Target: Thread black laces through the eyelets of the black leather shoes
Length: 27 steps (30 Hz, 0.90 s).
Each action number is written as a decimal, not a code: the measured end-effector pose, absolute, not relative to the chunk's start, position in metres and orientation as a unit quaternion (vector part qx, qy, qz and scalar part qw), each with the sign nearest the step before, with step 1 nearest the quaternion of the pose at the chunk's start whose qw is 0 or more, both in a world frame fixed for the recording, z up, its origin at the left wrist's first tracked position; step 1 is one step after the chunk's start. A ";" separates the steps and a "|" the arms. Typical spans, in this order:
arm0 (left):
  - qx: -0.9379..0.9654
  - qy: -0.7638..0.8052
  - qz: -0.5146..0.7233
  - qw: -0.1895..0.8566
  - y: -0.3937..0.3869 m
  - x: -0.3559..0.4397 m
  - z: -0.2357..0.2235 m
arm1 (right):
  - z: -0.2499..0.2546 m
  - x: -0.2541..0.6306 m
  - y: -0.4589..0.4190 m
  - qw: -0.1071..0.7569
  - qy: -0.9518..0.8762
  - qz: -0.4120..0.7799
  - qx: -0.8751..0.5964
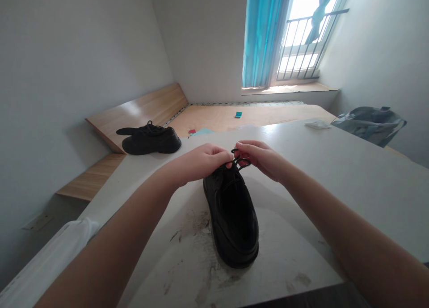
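Observation:
A black lace-up shoe [234, 218] stands on the white table [284, 236], its heel toward me and its toe pointing away. Over the lacing, my left hand [208, 162] is closed, thumb and fingers pinching the black shoelace. My right hand [259, 156] pinches another part of the shoelace [244, 163], which forms a loop just below its fingers. The toe is hidden behind my hands. A second black shoe [152, 139] sits at the table's far left edge, with a dark flat piece sticking out from its left side.
Dark smudges mark the tabletop around the shoe. A clear plastic packet [317, 124] lies at the far right, near a grey-blue bag [372, 122]. Behind the table is a wooden bed board [211, 116] with a small teal item [238, 115]. White cloth [63, 250] hangs at lower left.

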<state>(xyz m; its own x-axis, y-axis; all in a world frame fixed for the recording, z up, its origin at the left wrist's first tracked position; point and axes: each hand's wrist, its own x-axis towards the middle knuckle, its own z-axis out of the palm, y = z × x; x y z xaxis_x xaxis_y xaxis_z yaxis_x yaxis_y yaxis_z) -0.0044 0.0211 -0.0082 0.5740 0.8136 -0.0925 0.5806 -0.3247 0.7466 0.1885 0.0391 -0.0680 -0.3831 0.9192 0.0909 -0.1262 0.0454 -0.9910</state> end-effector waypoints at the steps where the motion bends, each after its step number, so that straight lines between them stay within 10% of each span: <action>1: 0.781 0.420 0.185 0.424 0.021 -0.005 -0.006 | -0.068 0.188 0.038 0.418 -0.599 0.589 -0.345; 9: 0.640 0.242 0.393 0.614 0.014 -0.014 0.015 | -0.059 0.189 0.031 0.301 -0.763 0.485 -0.301; 17: 0.768 0.190 0.183 0.584 0.000 -0.030 0.031 | -0.060 0.182 0.026 0.328 -0.799 0.422 -0.276; 27: 0.866 0.463 0.091 0.168 0.021 -0.014 -0.001 | -0.047 0.197 0.029 0.503 -0.508 0.680 -0.163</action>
